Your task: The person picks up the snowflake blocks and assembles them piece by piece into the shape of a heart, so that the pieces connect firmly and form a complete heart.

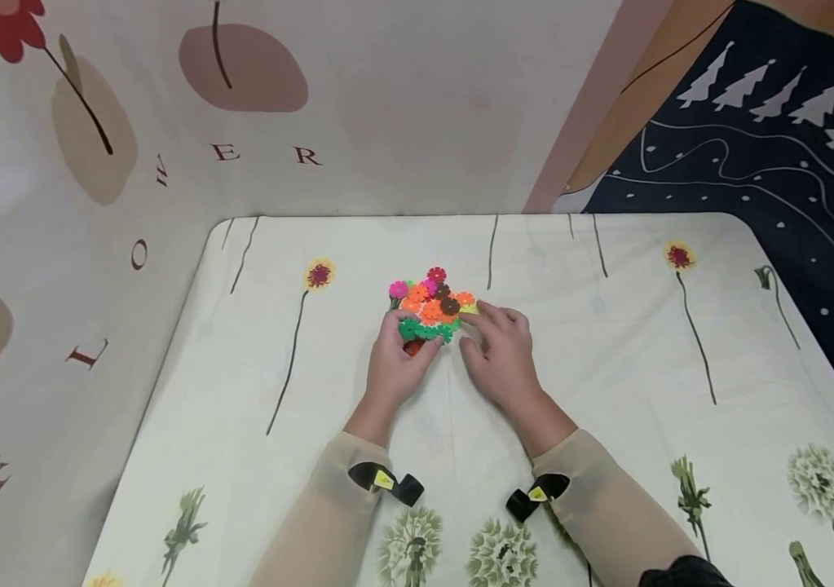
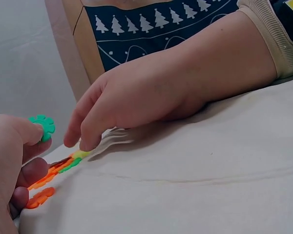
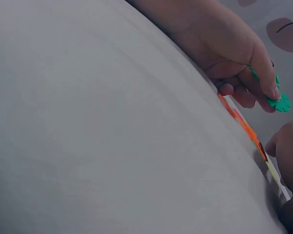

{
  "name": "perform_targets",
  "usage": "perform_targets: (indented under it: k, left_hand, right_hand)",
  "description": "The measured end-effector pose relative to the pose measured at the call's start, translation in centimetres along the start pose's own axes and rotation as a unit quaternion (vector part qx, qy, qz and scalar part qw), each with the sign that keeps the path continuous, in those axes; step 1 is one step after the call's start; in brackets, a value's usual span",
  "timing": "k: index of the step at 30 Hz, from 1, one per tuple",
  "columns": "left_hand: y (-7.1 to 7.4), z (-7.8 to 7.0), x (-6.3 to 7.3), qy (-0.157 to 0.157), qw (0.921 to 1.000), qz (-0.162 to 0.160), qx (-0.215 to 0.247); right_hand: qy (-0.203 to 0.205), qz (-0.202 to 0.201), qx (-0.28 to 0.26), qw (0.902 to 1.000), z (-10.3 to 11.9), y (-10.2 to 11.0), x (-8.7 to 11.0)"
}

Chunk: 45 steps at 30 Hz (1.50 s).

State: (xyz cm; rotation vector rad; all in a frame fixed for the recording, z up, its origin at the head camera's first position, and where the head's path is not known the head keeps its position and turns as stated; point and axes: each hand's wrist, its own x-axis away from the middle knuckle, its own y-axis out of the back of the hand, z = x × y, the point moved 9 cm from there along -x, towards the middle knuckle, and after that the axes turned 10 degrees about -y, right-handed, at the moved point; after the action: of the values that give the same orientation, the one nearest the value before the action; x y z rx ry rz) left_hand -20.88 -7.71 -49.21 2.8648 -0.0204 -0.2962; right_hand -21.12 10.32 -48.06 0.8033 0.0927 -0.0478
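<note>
My left hand (image 1: 396, 363) pinches a joined row of green flower-shaped interlocking discs (image 1: 426, 332) between thumb and fingers, held above the pile. One green disc (image 2: 48, 127) stands out past the thumb in the left wrist view. Under it, loose interlocking discs (image 1: 430, 311) in orange, pink, red and dark brown lie in a small heap on the cloth. At the heap's right side is my right hand (image 1: 505, 359), fingers loosely bent, with fingertips right at a yellow disc (image 2: 82, 154). An orange disc (image 2: 40, 198) lies beneath the left fingers.
A white cloth with printed flowers (image 1: 593, 342) covers the table. Behind it and to the left stands a pale printed wall (image 1: 417, 106); dark fabric with white trees (image 1: 769, 155) hangs at the right. Each wrist wears a black strapped camera (image 1: 408, 490).
</note>
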Motion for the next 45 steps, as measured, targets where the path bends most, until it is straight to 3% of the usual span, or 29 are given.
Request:
perform_targets:
  k: [6, 15, 24, 31, 37, 45]
  left_hand:
    - [0.0, 0.2, 0.1, -0.007, 0.9998, 0.0, 0.018]
    - [-0.1, 0.1, 0.1, -0.014, 0.9996, 0.001, 0.023]
    - [-0.1, 0.2, 0.0, -0.003, 1.0, 0.003, 0.006]
    - [-0.2, 0.2, 0.0, -0.01, 0.9999, 0.005, 0.0]
    - [-0.1, 0.1, 0.0, -0.011, 0.9999, -0.001, -0.001]
    - [-0.1, 0.1, 0.0, -0.008, 1.0, -0.004, -0.001]
  right_hand:
    - [-0.001, 0.029, 0.054, 0.9981, 0.0, -0.7, 0.1]
    - [-0.001, 0.021, 0.044, 0.9988, 0.0, -0.5, 0.1]
    - [0.014, -0.03, -0.036, 0.9988, 0.4, 0.6, 0.1]
    - [0.05, -0.079, -0.11, 0.9896, 0.7, 1.5, 0.4]
    - [0.044, -0.062, -0.174, 0.9819, 0.7, 1.4, 0.5]
    - [0.015, -0.049, -0.199, 0.9786, 0.4, 1.4, 0.5]
